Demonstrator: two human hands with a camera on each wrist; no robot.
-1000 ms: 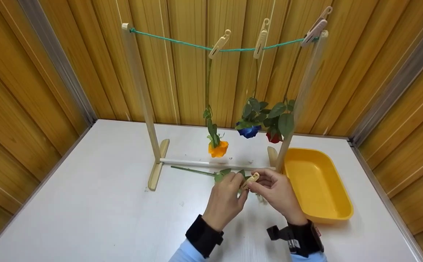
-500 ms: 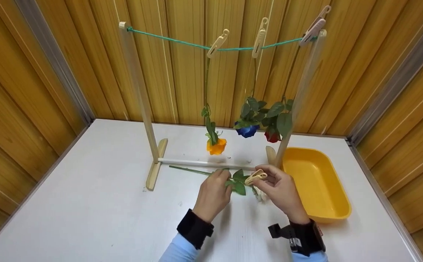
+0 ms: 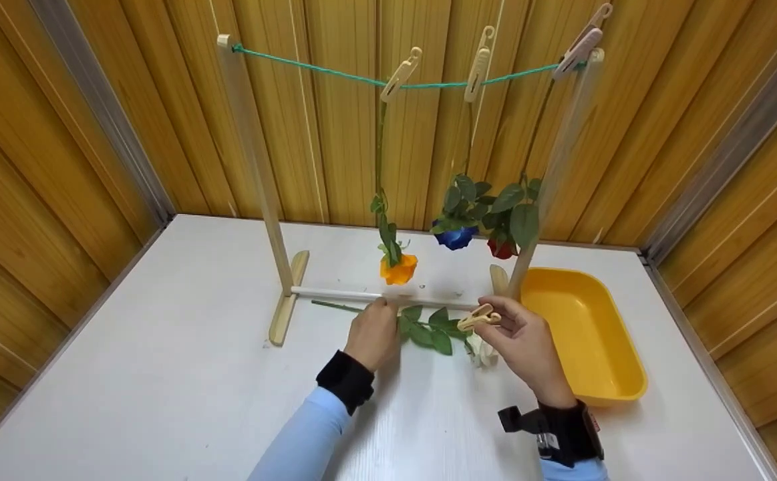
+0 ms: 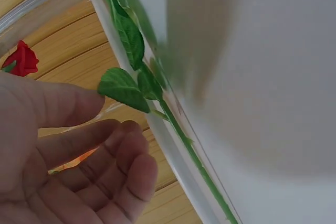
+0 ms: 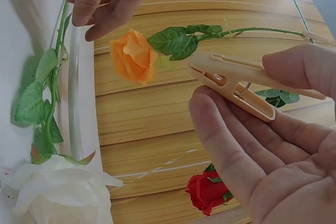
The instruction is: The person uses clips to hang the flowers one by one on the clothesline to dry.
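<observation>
White rose lies at centre frame on the surface, left hand loose-fingered over its stem, right hand pinching a clothespin that could slip and spring away.

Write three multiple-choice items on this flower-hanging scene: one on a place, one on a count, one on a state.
1. Where does the white rose lie?
A. In the yellow tray
B. On the table
C. On the line

2. How many flowers hang from the green line?
A. Three
B. Two
C. Five

3. What does the right hand hold?
A. Nothing
B. A leaf
C. A clothespin

Answers: 1 B, the white rose rests on the white table beside the yellow tray. 2 A, orange, blue and red blooms hang there. 3 C, thumb and fingers pinch the peg in the right wrist view.
</observation>
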